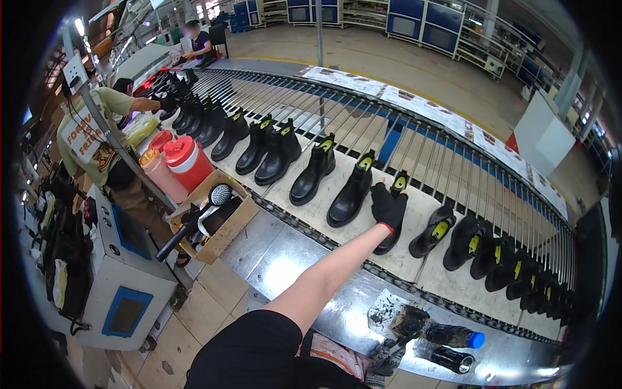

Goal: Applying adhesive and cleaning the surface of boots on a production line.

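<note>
My left hand (387, 205), in a black glove with a red cuff, reaches out over the steel bench and grips the shaft of a black ankle boot (391, 242) with a yellow pull tab. That boot stands in a long row of like boots (315, 170) on the pale conveyor belt (414, 259). More boots (512, 267) crowd together at the right end. My right hand is out of view.
A co-worker (97, 139) at the left handles boots with a gloved hand. Beside them stand a red-lidded jug (186, 161) and a cardboard box (220, 230) with a brush and a tool. Dirty bottles (453, 337) lie on the steel bench. A roller rack (414, 139) runs behind the belt.
</note>
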A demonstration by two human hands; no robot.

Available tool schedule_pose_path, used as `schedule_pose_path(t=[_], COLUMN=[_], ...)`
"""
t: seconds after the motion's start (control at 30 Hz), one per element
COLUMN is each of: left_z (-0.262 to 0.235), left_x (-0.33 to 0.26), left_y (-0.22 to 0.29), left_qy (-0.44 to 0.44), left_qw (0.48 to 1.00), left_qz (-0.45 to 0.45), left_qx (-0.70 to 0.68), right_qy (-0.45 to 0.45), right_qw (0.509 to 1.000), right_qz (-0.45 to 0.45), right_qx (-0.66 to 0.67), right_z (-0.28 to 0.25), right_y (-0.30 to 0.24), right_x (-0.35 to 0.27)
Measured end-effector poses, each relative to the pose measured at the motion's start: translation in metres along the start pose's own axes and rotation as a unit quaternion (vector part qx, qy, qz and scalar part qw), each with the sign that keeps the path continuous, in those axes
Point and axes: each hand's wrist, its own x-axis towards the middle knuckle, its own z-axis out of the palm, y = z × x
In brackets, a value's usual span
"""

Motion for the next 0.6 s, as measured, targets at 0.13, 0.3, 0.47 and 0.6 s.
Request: schedule_pose_path(t=[0.13,0.3,0.47,0.6], left_z=[-0.013,0.019,-0.011,-0.1], left_x=[0.017,0.006,0.008,0.002], left_y=[-0.012,-0.05,-0.1,-0.027], left_qy=[-0.327,-0.35,-0.265,-0.211], left_qw=[0.925,0.917,0.889,0.753], left_qz=[-0.127,-0.183,-0.308,-0.43], left_qx=[0.145,0.065,-0.209,-0.451], right_qy=[0.004,-0.002,0.014,0.046], right_qw=[0.999,0.973,0.975,0.551], right_qz=[-0.011,-0.079,-0.036,-0.366], right_qx=[-0.03,-0.216,-0.221,-0.749], right_z=[0.011,0.009,0.029,0.137], right_y=[-0.004,0.0,-0.005,-0.079], right_x=[-0.003,-0.005,-0.013,-0.008])
